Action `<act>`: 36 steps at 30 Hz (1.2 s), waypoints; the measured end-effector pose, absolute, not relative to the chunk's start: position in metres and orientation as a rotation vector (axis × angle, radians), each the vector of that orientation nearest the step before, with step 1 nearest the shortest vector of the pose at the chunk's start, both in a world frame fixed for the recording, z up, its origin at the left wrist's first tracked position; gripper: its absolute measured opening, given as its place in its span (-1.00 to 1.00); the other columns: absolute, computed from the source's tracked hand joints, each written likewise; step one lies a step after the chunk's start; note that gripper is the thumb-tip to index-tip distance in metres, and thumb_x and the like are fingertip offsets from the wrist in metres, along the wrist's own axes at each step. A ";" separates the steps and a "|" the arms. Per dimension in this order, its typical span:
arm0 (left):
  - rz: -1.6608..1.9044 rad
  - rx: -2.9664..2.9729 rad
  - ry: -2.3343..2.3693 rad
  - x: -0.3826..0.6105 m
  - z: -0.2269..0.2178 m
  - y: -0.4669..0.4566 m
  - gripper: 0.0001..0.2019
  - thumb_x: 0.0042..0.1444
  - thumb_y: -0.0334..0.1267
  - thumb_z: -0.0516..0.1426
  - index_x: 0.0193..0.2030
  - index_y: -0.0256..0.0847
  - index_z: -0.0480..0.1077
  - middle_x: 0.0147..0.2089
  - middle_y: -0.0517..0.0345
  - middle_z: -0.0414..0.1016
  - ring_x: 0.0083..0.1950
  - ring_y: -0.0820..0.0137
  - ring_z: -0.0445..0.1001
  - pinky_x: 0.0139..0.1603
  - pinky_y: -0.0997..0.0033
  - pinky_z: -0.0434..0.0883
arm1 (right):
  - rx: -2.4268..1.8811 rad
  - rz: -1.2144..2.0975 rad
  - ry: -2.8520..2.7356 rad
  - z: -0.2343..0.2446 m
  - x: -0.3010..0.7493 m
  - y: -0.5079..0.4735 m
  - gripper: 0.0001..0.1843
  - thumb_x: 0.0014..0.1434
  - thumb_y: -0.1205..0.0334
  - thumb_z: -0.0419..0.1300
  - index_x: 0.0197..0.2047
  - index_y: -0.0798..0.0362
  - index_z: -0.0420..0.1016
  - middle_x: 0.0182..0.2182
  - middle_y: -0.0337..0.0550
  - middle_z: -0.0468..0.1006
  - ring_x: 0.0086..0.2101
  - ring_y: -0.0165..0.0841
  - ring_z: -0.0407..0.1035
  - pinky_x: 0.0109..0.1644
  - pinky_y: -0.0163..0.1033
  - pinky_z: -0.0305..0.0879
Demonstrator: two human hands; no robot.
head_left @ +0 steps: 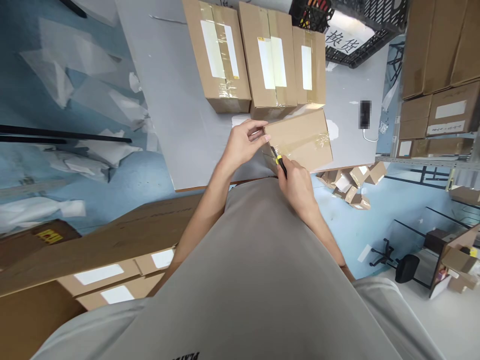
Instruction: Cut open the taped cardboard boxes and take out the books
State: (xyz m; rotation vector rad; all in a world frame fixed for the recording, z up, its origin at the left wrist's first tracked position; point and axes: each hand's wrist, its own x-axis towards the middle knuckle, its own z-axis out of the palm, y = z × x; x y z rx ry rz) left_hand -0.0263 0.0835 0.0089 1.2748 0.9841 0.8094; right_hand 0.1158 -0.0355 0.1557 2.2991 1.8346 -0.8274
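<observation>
Under my left hand [242,142], which grips its near corner, sits a taped box [300,140], while my right hand [296,182] clamps a yellow-black cutter [279,163] against its edge.

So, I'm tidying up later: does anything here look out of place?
Yes. Crumpled white sheets litter the floor left of the table, and small boxes lie tumbled on the floor by its near right corner.
</observation>
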 end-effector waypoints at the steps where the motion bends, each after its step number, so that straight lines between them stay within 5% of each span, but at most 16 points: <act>1: 0.812 1.273 0.977 -0.027 0.009 0.084 -0.51 0.26 0.05 0.44 0.23 -0.12 0.62 0.27 -0.04 0.63 0.40 0.03 0.64 0.56 -0.13 0.54 | 2.303 -0.824 1.831 0.157 0.115 -0.036 -0.63 0.65 0.26 0.00 0.32 0.07 0.53 -0.01 0.12 0.72 -0.12 -0.08 0.62 -0.04 -0.15 0.40; 15: 0.849 1.331 0.951 -0.026 0.000 0.084 -0.36 0.27 0.33 0.41 0.24 -0.12 0.61 0.27 -0.09 0.64 0.38 0.02 0.66 0.50 -0.12 0.60 | 2.200 -0.784 1.654 0.180 0.100 -0.029 -0.56 0.66 0.31 -0.01 0.45 0.15 0.46 0.11 0.20 0.71 -0.02 -0.08 0.66 0.07 -0.13 0.46; 28: 0.888 1.220 1.086 -0.015 0.013 0.070 -0.60 0.24 -0.07 0.45 0.17 -0.14 0.70 0.23 -0.02 0.72 0.31 0.06 0.71 0.37 -0.03 0.72 | 2.048 -0.625 1.520 0.182 0.082 -0.021 -0.64 0.67 0.38 -0.04 0.37 0.14 0.43 0.12 0.23 0.71 -0.01 -0.14 0.74 0.03 -0.20 0.59; 36: 0.893 1.240 1.103 -0.016 0.016 0.062 -0.56 0.30 0.04 0.43 0.20 -0.14 0.71 0.31 -0.02 0.71 0.34 0.05 0.70 0.39 -0.05 0.71 | 2.049 -0.624 1.543 0.179 0.088 -0.031 -0.71 0.66 0.39 0.00 0.28 0.14 0.47 0.04 0.22 0.75 -0.02 -0.15 0.75 -0.01 -0.24 0.58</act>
